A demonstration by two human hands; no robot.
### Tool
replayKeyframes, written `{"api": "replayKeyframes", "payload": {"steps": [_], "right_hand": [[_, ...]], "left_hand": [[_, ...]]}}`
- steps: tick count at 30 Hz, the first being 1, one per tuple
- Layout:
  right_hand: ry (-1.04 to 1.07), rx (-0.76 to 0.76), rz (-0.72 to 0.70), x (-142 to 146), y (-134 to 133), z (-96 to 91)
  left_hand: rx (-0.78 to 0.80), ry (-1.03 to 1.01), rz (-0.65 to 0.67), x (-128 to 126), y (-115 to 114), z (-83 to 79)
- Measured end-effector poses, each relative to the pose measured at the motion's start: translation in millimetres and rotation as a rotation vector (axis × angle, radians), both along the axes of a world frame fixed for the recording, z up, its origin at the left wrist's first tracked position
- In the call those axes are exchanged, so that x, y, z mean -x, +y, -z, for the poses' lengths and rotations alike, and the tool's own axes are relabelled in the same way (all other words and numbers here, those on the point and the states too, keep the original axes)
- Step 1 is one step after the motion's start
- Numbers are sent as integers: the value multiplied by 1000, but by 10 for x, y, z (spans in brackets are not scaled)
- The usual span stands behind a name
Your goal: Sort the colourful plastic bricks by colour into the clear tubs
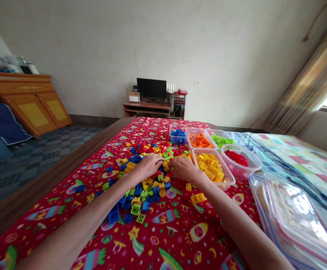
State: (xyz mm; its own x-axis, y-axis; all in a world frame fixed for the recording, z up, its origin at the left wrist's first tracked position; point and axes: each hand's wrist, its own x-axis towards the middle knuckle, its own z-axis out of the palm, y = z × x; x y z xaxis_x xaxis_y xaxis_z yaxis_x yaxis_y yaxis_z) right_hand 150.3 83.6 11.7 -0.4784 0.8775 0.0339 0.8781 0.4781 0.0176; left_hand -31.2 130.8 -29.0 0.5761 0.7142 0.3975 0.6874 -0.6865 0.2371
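Note:
A mixed pile of toy building bricks (144, 195) in blue, yellow, green and red is spread over the table. My left hand (151, 164) reaches into the far part of it, fingers bent down and drawn together among green and yellow bricks. Facing it from the right, my right hand (182, 166) has its fingers curled low over the bricks, beside the tub of yellow bricks. Only a small gap with a yellow brick (166, 165) parts the fingertips. Whatever either hand pinches is hidden by the fingers.
Clear tubs on the right hold sorted bricks: yellow (211, 167), red (237, 159), orange (199, 140), green (219, 140) and blue (178, 137). Stacked plastic lids (295, 217) lie at the near right. A red patterned cloth (177, 240) covers the table.

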Motion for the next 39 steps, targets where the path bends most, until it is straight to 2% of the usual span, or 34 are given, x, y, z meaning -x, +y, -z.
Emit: {"api": "replayKeyframes", "payload": {"steps": [5,9,12,17,20,25,29,32,36,39], "right_hand": [[-15,-6,22,37,-6,73],[-6,-44,-3,62,-24,111],[40,-30,5,25,-20,92],[198,-103,40,-109,92,11],[382,-27,21,-184,180,-60],[740,231,-69,-258,246,-107],[859,354,-101,-290,259,-94],[830,271,-101,-339,265,-142],[712,17,12,-460,240,-294],[637,-94,99,-580,210,-406]], "left_hand": [[16,26,-10,-7,-24,-36],[-4,33,-6,0,-10,-6],[-21,26,8,7,11,30],[-8,9,-19,7,33,63],[-6,12,-32,9,37,74],[3,-1,-21,4,27,54],[13,18,-16,-5,-1,9],[14,25,-30,-6,-19,-7],[16,17,-41,-6,-14,9],[8,16,-52,-9,0,26]]}}
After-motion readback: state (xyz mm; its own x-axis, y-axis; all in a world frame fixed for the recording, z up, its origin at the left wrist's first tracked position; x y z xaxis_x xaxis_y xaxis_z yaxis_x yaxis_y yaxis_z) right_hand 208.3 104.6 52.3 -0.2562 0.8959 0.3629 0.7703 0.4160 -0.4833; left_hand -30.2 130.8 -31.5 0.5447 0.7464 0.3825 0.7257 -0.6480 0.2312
